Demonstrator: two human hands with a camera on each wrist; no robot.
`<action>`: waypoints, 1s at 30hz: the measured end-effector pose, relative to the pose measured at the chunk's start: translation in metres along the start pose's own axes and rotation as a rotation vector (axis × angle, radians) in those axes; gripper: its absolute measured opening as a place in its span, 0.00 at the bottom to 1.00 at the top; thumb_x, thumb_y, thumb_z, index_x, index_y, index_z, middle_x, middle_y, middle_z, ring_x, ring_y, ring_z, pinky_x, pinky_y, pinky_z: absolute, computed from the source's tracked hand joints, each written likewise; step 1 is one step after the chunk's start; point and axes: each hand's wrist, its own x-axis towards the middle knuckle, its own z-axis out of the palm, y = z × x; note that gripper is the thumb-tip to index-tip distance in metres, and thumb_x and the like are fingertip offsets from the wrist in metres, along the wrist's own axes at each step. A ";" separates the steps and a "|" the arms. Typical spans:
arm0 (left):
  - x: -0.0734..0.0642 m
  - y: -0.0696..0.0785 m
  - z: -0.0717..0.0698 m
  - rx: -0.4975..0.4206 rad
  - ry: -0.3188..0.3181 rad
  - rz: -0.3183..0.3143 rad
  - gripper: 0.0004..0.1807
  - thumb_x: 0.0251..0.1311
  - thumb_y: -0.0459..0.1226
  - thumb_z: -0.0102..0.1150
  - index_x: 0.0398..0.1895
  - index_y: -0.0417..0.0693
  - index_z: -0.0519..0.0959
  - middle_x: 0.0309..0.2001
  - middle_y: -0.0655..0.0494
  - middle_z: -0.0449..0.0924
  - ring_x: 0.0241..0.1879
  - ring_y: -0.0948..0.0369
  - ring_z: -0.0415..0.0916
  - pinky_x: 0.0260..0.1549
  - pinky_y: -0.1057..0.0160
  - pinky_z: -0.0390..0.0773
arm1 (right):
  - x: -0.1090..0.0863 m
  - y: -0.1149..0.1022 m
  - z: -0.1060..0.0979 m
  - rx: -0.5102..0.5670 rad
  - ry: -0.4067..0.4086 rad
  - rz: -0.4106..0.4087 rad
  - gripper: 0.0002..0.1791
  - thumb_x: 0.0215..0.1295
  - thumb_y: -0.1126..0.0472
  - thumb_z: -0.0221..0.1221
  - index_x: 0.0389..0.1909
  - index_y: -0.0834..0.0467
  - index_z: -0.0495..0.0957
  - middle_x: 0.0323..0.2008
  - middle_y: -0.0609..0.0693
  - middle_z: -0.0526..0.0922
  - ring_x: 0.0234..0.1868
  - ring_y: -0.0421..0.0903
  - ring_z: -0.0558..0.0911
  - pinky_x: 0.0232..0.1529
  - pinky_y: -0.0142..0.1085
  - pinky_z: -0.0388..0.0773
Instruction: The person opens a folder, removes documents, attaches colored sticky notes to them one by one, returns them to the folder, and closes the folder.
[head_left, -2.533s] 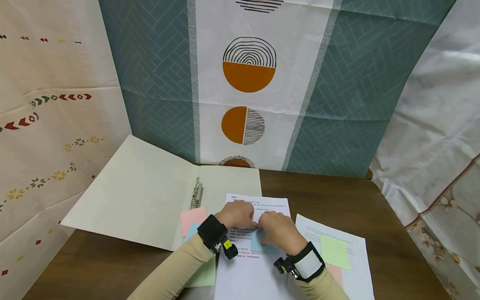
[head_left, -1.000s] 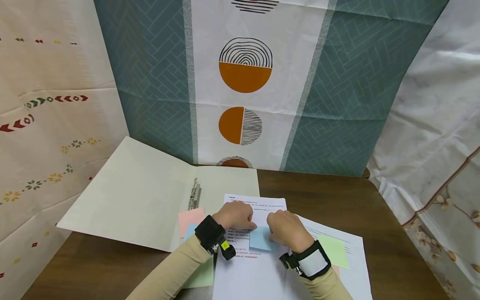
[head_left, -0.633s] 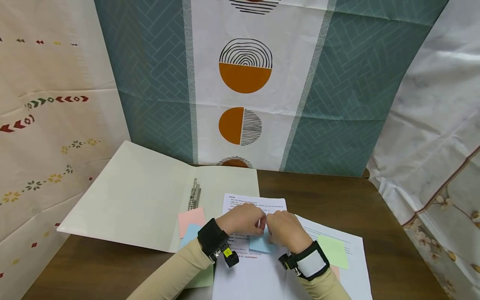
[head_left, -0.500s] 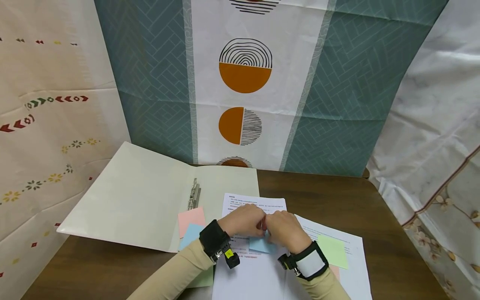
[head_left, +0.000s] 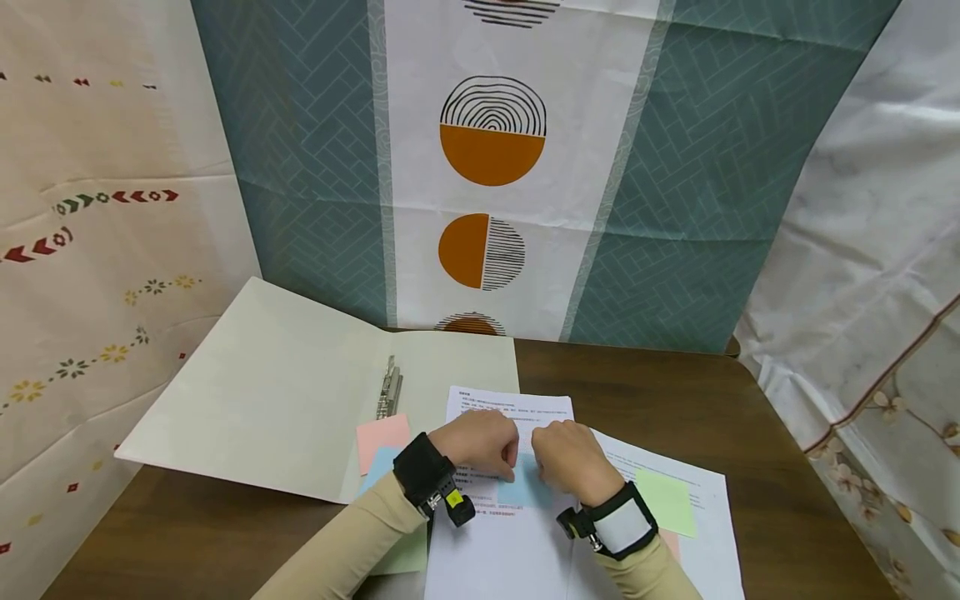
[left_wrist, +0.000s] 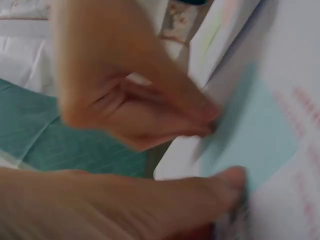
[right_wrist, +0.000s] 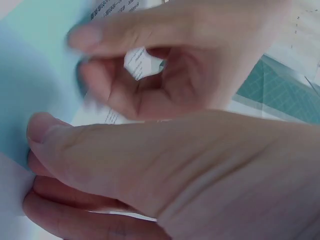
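Observation:
A light-blue sticky note (head_left: 522, 492) lies over the upper printed sheet (head_left: 495, 558). At its right edge, my right hand (head_left: 573, 460) pinches the note between thumb and fingers, closest seen in the right wrist view. On the note's left side is my left hand (head_left: 477, 442), fingers bent loosely downward. Its thumb (left_wrist: 231, 184) touches or hovers over the note's edge; blur hides which. In the right wrist view, the left thumb and index finger stand slightly apart.
An open white folder (head_left: 270, 392) with a metal clip (head_left: 389, 390) stands behind at left. Pink (head_left: 382, 442) and green (head_left: 405, 554) sticky notes lie beside the left arm. A second printed sheet (head_left: 708, 542) at right bears a light-green note (head_left: 666, 502). Cloth hangs behind the table.
My left hand left the note, moved right to meet the right hand, then drew back left and down. My right hand shifted slightly right earlier and has since stayed at the note's edge.

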 end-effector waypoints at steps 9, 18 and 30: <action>-0.005 -0.003 -0.007 0.055 -0.004 0.016 0.12 0.66 0.41 0.79 0.26 0.60 0.86 0.24 0.69 0.79 0.28 0.70 0.72 0.30 0.70 0.69 | 0.007 0.012 0.023 -0.002 -0.001 0.003 0.18 0.56 0.59 0.80 0.18 0.45 0.79 0.14 0.37 0.72 0.20 0.40 0.65 0.23 0.37 0.61; 0.005 0.004 0.013 0.038 0.021 0.077 0.08 0.66 0.45 0.80 0.32 0.60 0.88 0.27 0.71 0.80 0.29 0.72 0.72 0.31 0.71 0.70 | 0.003 0.003 0.010 0.031 -0.004 0.026 0.16 0.55 0.59 0.81 0.20 0.47 0.81 0.14 0.40 0.70 0.19 0.41 0.65 0.22 0.40 0.63; -0.009 -0.006 -0.008 0.053 -0.035 -0.116 0.18 0.59 0.48 0.87 0.21 0.57 0.84 0.23 0.67 0.81 0.26 0.67 0.74 0.28 0.66 0.70 | -0.024 -0.054 -0.095 0.075 -0.106 0.134 0.15 0.59 0.66 0.82 0.21 0.57 0.85 0.19 0.49 0.80 0.24 0.45 0.69 0.28 0.38 0.63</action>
